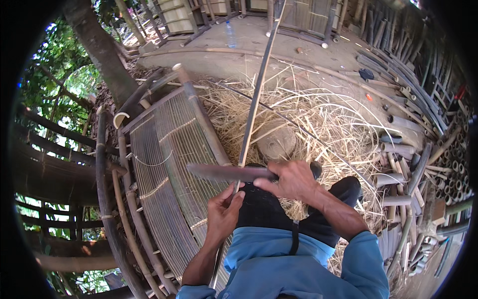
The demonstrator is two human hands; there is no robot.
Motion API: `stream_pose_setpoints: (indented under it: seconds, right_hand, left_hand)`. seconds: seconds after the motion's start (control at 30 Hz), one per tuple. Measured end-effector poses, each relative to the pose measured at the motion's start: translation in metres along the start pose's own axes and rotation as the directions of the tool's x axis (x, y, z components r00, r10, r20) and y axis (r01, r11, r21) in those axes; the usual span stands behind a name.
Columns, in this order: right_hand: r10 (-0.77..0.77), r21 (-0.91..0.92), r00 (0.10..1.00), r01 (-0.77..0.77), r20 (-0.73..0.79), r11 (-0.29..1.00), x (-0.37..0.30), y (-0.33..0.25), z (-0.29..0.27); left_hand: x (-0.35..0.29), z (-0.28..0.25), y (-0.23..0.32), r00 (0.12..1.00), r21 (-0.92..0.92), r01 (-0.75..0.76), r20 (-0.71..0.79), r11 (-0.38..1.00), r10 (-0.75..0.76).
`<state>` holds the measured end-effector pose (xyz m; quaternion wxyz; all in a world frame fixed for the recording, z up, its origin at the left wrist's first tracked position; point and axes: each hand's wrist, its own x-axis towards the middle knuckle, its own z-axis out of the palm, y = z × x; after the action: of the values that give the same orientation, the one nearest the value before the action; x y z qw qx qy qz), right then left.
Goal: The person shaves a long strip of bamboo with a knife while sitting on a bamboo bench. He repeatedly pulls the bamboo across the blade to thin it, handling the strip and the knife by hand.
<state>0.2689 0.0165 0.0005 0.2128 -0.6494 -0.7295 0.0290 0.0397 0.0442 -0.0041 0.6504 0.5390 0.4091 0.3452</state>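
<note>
A long bamboo strip (256,94) runs from my lap away toward the far wall, dark on one side and pale on the other. My left hand (224,212) pinches its near end between thumb and fingers. In my right hand (293,180) is a machete (226,173), gripped by its handle, with the broad blade pointing left. That blade lies across the strip just beyond my left fingertips; whether its edge has entered the bamboo I cannot tell. The blade looks slightly blurred.
A slatted bamboo bench (169,164) stands along my left. Pale shavings (318,114) cover the ground ahead, around a round stump (276,142). Another thin strip (303,130) crosses them. Cut bamboo tubes (398,149) are piled at right. A plastic bottle (230,35) stands far ahead.
</note>
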Motion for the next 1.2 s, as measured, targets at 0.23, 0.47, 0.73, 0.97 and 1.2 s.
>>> stream_pose_setpoints:
  seconds: [0.23,0.47,0.73,0.97,1.2]
  right_hand:
    - [0.16,0.033,0.987,-0.16,0.025,0.987,-0.015,0.027,-0.007]
    - [0.514,0.116,0.857,-0.513,0.02,0.85,0.034,0.131,-0.041]
    - [0.636,0.172,0.759,-0.614,-0.138,0.77,0.02,0.173,-0.055]
    - [0.185,0.111,0.979,-0.193,0.079,0.975,-0.06,0.018,0.037]
    - [0.058,0.056,0.996,-0.062,0.075,0.996,-0.047,0.02,0.021]
  left_hand:
    - [-0.019,-0.002,-0.02,0.992,0.121,0.12,0.023,0.985,-0.123]
    - [-0.071,-0.031,-0.029,0.979,0.268,0.187,0.026,0.945,-0.201]
    - [-0.085,-0.046,-0.02,0.842,0.247,0.518,0.026,0.819,-0.54]
    - [-0.025,0.003,-0.019,0.932,0.138,0.252,0.231,0.958,-0.278]
    - [-0.027,0.0,-0.02,0.957,0.207,0.213,0.151,0.955,-0.247]
